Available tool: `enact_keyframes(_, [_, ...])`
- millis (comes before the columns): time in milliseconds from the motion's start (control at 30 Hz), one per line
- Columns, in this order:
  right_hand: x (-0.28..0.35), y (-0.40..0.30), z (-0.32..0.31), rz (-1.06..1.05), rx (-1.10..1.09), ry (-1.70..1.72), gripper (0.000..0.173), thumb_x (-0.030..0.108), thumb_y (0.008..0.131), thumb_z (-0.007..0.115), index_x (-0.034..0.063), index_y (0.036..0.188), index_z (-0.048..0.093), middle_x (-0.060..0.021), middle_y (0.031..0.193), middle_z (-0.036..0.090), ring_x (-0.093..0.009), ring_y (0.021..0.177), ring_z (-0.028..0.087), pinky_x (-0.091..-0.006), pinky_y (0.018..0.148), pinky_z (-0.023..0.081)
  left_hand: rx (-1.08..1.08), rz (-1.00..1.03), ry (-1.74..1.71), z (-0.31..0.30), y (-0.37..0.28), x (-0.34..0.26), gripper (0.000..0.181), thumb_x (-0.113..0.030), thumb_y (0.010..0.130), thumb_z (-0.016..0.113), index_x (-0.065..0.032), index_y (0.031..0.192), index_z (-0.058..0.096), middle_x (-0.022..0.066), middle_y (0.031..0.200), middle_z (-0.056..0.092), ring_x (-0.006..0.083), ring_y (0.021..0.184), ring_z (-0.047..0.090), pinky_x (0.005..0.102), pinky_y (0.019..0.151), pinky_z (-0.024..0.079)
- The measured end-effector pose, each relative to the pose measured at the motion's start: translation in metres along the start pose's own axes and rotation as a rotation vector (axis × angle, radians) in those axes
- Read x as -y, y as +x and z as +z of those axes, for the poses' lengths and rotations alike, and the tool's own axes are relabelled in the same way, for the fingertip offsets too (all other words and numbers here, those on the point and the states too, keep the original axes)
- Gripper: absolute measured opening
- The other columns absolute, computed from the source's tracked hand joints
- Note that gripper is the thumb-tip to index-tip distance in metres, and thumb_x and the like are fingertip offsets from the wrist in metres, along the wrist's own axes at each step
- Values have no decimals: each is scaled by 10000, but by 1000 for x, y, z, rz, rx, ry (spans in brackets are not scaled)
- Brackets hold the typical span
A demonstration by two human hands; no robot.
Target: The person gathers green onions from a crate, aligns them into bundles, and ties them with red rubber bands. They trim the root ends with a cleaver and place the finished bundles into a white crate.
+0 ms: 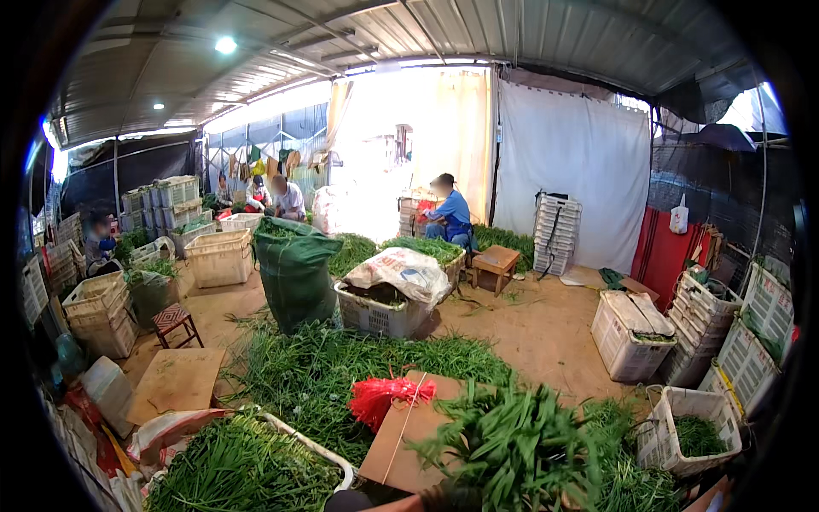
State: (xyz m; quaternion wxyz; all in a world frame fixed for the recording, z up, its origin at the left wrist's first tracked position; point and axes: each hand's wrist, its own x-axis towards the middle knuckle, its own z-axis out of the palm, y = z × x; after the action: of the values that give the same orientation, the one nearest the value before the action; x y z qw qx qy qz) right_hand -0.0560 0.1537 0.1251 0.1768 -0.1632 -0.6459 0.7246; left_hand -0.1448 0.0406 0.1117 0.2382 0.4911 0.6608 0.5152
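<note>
Neither of my hands can be made out; the leaves and the picture's lower edge hide whatever is there. A large bunch of long green leafy stalks [512,441] fans out before me at the lower right, its leaves blurred. Beside it, a brown board [409,441] lies with a pale string across it. On the board's far end rests a bundle of red plastic ties [387,397]. To the left, cut greens [237,464] fill a container with a white rim [313,445]. Loose greens [358,358] cover the floor beyond the board.
A green sack [295,275] and a white crate [377,313] topped by a woven bag [400,272] stand ahead. A person in blue [451,214] sits beyond them, near a wooden stool [496,262]. Several crates [704,320] line the right; a crate of greens [691,457] stands nearer.
</note>
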Motion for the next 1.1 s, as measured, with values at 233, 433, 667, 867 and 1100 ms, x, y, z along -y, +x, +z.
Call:
enact_keyframes(233, [-10, 0, 6, 24, -85, 147, 314, 241, 1018, 569, 31, 1251, 588, -31, 1135, 621, -153, 992, 592, -316, 834, 511, 0, 43, 37, -2, 3, -3, 532, -254, 964, 644, 6, 1396, 475, 152, 1305, 614, 197, 1157, 596, 330, 980, 491])
enact_keyframes(433, [-36, -33, -1, 101, -211, 483, 298, 250, 1021, 566, 32, 1218, 610, -15, 1095, 632, -130, 962, 594, -301, 813, 511, 196, 365, 103, -29, 47, -44, 529, -259, 971, 632, 4, 1402, 474, 151, 1305, 618, 191, 1157, 595, 325, 978, 490])
enact_keyframes(667, [-25, -63, 34, 683, 82, 270, 553, 515, 967, 576, 42, 1254, 591, -54, 1047, 675, -156, 887, 639, -340, 784, 535, 469, -205, -38, -112, 71, 77, 620, -312, 963, 649, 6, 1448, 429, 153, 1314, 616, 189, 1167, 585, 312, 974, 482])
enact_keyframes(867, [-35, -128, -8, 51, -222, -231, 357, 265, 1012, 558, -8, 1236, 608, -50, 861, 709, -104, 713, 623, -267, 616, 510, -83, -186, 274, -115, 27, 11, 554, -421, 923, 653, -34, 1315, 600, 172, 1232, 672, 240, 1109, 654, 356, 959, 503])
enact_keyframes(1100, [25, -61, 8, -484, -316, -1315, 419, 240, 866, 691, 97, 1247, 591, -114, 786, 581, -304, 779, 597, -439, 687, 481, 65, 10, 998, -77, -6, -26, 685, -469, 824, 675, -64, 1361, 545, 190, 1452, 491, 334, 1371, 438, 543, 1118, 320])
